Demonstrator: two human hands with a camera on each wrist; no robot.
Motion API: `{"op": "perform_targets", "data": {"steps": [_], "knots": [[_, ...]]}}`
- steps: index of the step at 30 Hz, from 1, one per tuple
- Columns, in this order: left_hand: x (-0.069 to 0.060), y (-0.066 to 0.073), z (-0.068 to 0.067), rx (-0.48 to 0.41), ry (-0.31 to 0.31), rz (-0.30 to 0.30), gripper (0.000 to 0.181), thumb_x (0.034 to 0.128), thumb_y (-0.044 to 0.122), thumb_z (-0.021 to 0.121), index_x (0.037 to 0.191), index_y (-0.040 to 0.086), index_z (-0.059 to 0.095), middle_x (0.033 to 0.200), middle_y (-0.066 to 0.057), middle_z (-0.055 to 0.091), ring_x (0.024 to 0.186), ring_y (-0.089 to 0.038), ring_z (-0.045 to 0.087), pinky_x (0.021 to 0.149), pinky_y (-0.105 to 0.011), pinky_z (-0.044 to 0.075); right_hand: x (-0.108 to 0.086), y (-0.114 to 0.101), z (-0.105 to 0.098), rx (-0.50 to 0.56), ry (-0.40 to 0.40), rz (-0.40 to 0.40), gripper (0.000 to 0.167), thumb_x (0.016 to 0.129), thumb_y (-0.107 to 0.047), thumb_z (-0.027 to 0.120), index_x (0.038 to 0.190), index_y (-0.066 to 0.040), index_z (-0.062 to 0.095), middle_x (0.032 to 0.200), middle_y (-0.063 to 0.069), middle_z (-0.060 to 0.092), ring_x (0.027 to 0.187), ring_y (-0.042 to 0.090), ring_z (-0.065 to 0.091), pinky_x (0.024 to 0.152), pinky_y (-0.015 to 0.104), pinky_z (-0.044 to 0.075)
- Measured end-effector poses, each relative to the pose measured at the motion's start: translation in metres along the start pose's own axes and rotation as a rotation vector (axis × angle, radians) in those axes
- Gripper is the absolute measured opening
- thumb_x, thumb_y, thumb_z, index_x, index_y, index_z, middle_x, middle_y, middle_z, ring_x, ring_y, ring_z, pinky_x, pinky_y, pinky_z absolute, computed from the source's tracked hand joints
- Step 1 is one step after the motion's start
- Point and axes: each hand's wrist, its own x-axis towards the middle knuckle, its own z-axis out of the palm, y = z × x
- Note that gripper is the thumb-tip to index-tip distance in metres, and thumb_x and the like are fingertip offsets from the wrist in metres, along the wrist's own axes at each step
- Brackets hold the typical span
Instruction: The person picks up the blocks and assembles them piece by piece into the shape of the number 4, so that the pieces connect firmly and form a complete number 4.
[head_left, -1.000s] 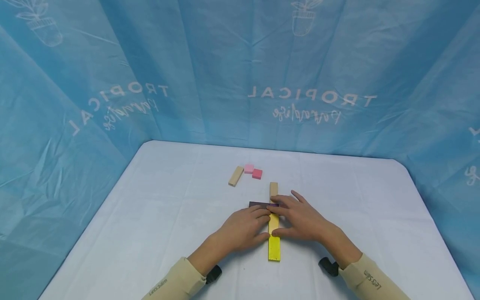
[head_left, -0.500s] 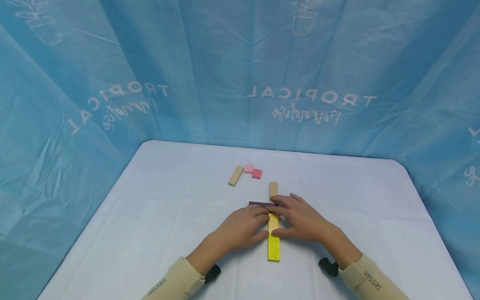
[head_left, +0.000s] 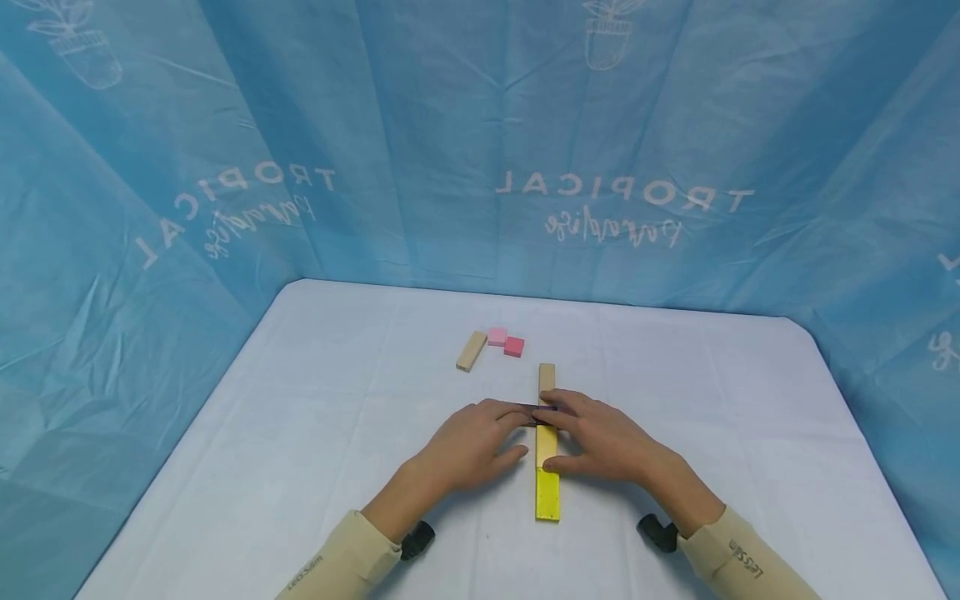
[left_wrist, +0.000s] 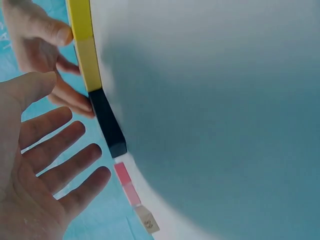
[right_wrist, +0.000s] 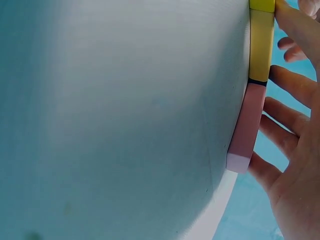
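Note:
In the head view a bright yellow block (head_left: 547, 497) and a paler yellow block (head_left: 547, 447) lie end to end. A dark block (head_left: 529, 414) lies crosswise at the far end of the pale one, with a wooden block (head_left: 547, 377) beyond it. My right hand (head_left: 603, 437) rests its fingertips along the row, its thumb near the joint of the two yellow blocks. My left hand (head_left: 468, 446) hovers left of the row, fingertips over the dark block in the head view. The left wrist view shows its fingers spread and holding nothing.
Further back on the white table (head_left: 300, 400) lie another wooden block (head_left: 472, 351), a light pink block (head_left: 497, 337) and a darker pink block (head_left: 513, 347). A blue printed curtain (head_left: 420, 150) hangs behind the table and along its sides.
My left hand has drawn a little to the left, its thumb coming away from the yellow blocks. The right hand and the blocks stay in place.

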Motion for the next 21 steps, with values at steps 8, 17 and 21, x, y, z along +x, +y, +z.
{"op": "perform_targets", "data": {"steps": [8, 17, 21], "knots": [[-0.001, -0.010, -0.006, 0.004, 0.015, -0.095, 0.045, 0.0904, 0.044, 0.062, 0.127, 0.018, 0.062, 0.128, 0.002, 0.058, 0.117, -0.016, 0.053, 0.097, -0.037, 0.044, 0.000, 0.001, 0.000, 0.003, -0.003, 0.004, 0.078, 0.078, -0.071, 0.059, 0.143, -0.031, 0.046, 0.151, -0.005, 0.032, 0.134, 0.016, 0.033, 0.101, 0.045, 0.039], [0.001, -0.038, -0.012, 0.037, 0.044, -0.282, 0.044, 0.0886, 0.043, 0.065, 0.126, 0.019, 0.062, 0.129, 0.002, 0.058, 0.118, -0.016, 0.053, 0.097, -0.037, 0.045, 0.002, 0.001, 0.001, 0.017, -0.003, 0.019, 0.078, 0.077, -0.072, 0.060, 0.143, -0.033, 0.046, 0.150, -0.005, 0.033, 0.134, 0.017, 0.034, 0.101, 0.046, 0.039], [0.003, -0.053, -0.013, 0.018, 0.082, -0.329, 0.042, 0.0873, 0.039, 0.068, 0.123, 0.017, 0.064, 0.127, 0.000, 0.059, 0.116, -0.018, 0.055, 0.095, -0.037, 0.046, 0.002, 0.003, 0.003, 0.019, -0.008, 0.026, 0.078, 0.077, -0.073, 0.058, 0.143, -0.034, 0.045, 0.151, -0.005, 0.032, 0.134, 0.017, 0.033, 0.102, 0.046, 0.038]]}}
